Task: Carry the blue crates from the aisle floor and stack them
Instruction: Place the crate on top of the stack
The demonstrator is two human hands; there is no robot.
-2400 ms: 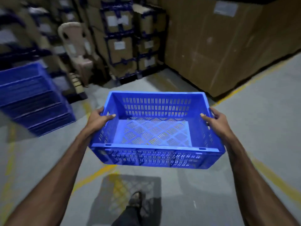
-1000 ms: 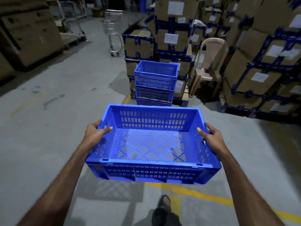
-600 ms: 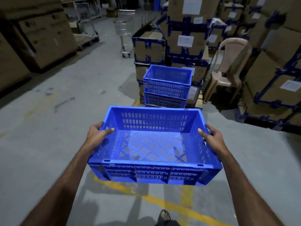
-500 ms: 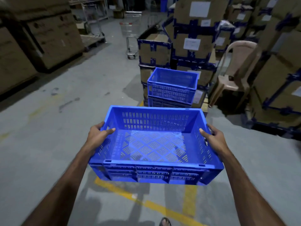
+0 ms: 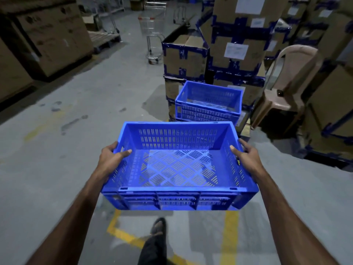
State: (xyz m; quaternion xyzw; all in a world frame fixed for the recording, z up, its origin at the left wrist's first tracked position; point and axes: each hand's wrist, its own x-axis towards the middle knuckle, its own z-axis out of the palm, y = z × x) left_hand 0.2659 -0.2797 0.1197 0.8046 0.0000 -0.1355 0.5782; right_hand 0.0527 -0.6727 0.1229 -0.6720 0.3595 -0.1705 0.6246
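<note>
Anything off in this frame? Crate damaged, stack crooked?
Nothing stands out. The carried crate is empty, level and intact, the left hand and right hand gripping its side rims. The crate stack ahead sits square.

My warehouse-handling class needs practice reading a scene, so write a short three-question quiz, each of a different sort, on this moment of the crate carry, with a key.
1. True or false: the carried crate holds goods.
2. Multiple choice: where do the left hand and right hand grip it?
A. both on the near wall
B. one on each short side wall, thumbs inside
C. underneath the base
3. Fill in: the stack of blue crates ahead stands beside a beige plastic ____.

Key: 1 false, it is empty; 2 B; 3 chair.
</note>
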